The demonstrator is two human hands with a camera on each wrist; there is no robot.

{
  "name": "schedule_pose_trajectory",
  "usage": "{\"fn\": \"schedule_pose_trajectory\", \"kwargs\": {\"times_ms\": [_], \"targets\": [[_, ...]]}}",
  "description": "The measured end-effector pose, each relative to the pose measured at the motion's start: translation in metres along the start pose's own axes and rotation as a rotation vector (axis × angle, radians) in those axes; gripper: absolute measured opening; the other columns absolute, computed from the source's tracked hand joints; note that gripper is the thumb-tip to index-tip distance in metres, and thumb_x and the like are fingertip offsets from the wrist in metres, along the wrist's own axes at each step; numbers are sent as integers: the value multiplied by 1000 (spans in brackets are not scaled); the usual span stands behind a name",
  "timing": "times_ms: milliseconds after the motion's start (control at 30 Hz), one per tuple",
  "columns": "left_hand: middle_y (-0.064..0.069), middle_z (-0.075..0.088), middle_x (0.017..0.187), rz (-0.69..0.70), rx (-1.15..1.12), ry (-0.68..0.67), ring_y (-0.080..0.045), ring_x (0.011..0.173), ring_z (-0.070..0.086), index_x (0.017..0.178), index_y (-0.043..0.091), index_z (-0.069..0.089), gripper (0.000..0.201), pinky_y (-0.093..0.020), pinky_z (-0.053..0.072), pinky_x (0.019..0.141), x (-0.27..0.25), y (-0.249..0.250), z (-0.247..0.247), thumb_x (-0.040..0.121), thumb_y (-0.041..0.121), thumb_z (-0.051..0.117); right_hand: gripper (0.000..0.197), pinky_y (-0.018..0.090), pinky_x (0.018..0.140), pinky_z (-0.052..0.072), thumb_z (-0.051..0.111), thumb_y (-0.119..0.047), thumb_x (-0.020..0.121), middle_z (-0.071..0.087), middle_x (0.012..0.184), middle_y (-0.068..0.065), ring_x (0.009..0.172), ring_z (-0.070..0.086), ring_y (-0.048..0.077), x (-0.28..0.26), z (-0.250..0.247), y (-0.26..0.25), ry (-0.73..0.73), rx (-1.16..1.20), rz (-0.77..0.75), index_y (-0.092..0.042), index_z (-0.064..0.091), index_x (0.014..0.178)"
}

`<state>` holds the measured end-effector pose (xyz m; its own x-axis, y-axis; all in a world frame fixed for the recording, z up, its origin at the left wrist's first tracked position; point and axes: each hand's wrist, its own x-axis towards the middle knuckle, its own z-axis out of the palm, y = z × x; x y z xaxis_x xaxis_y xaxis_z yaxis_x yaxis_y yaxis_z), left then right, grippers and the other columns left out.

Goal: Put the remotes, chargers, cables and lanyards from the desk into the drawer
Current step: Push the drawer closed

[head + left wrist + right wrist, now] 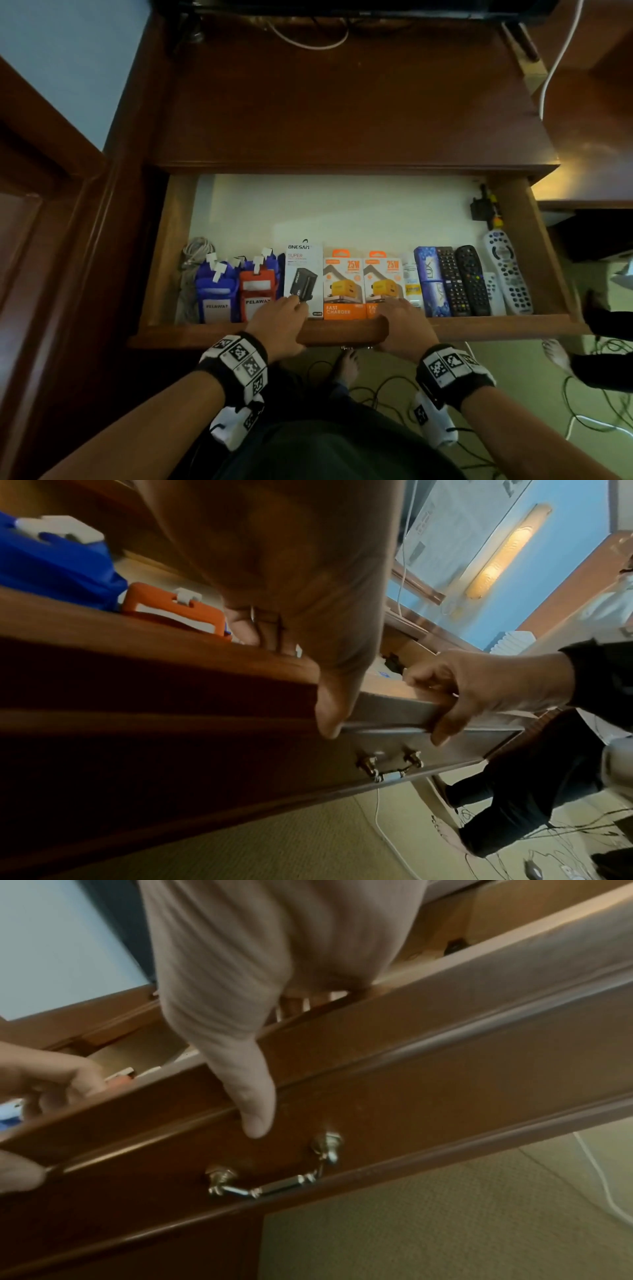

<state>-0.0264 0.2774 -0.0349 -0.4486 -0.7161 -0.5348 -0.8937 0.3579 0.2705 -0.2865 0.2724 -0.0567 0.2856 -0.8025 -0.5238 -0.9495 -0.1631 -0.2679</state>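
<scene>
The wooden drawer [342,330] stands pulled out under the desk. Along its front lie a grey cable [195,270], a blue lanyard [215,294], a red lanyard [257,291], a white charger box [303,270], two orange charger boxes [344,287], two black remotes [462,279] and a white remote [507,274]. My left hand [281,325] and right hand [404,325] both grip the drawer's front panel, fingers curled over its top edge and thumbs on the outside. The thumbs show on the panel in the wrist views, left hand [332,710] and right hand [253,1096].
Blue soap boxes [430,281] and a black adapter [483,205] also lie in the drawer. A brass pull handle [274,1175] hangs below my thumbs. The desk top [342,113] carries a white cable [555,68]. Another person's legs [609,329] stand at the right; wires lie across the floor [376,387].
</scene>
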Motion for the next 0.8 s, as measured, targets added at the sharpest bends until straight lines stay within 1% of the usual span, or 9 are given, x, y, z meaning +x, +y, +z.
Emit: {"fn": "schedule_pose_trajectory", "kwargs": {"times_ms": [100,200,300,433,533,633,700,767,800], "targets": [[-4,55,120,49,98,-67,-20,104,55,119,16,50,53,-32,49,86,10,-2,-11,80,45,69,39,35,88,50,74,-34,69,60,111,0,107,56,21,9,-10,3,-71,-13,-39,-23,59,103],[-4,59,110,108,135,-127,-20,95,58,111,14,55,49,-29,47,75,18,-6,-20,78,48,69,44,33,90,49,75,-35,71,58,117,0,109,55,20,13,-18,5,-127,-19,-135,-22,59,110],[-4,61,108,136,141,-150,-18,93,58,108,14,56,49,-29,49,77,24,-10,-27,77,50,69,50,34,93,46,75,-37,73,57,122,0,114,53,20,19,-24,4,-142,-30,-201,-22,57,117],[-4,60,109,124,140,-171,-17,94,57,109,13,57,48,-27,47,78,37,-17,-44,78,48,69,50,35,93,48,75,-36,71,57,123,-2,114,52,19,38,-35,6,-139,-30,-205,-23,58,117],[-3,61,108,100,128,-143,-15,92,57,107,15,58,44,-25,45,76,52,-24,-59,78,46,70,47,36,91,49,75,-35,70,58,121,-2,112,53,19,55,-49,10,-120,-17,-192,-23,61,113],[-1,59,110,67,94,-99,-14,94,55,108,18,56,43,-26,45,81,68,-32,-71,78,47,69,38,32,87,48,76,-30,69,61,112,-3,107,54,17,71,-66,18,-55,24,-166,-21,63,104],[1,54,117,38,87,-52,-13,101,50,111,22,54,47,-28,42,88,76,-40,-80,76,50,70,39,33,89,47,76,-30,68,59,112,-3,110,51,17,82,-79,21,-24,4,-145,-23,63,105],[1,41,133,21,134,35,-16,119,38,123,28,48,65,-36,34,101,85,-49,-89,70,56,73,51,35,96,41,76,-37,67,53,121,-2,118,44,19,93,-90,20,25,-60,-150,-26,60,114],[-1,28,144,-8,144,87,-21,130,28,132,30,41,81,-41,27,109,88,-54,-93,65,58,75,64,38,101,36,76,-41,64,46,132,-1,125,38,22,98,-95,18,66,-105,-148,-28,55,123]]}}
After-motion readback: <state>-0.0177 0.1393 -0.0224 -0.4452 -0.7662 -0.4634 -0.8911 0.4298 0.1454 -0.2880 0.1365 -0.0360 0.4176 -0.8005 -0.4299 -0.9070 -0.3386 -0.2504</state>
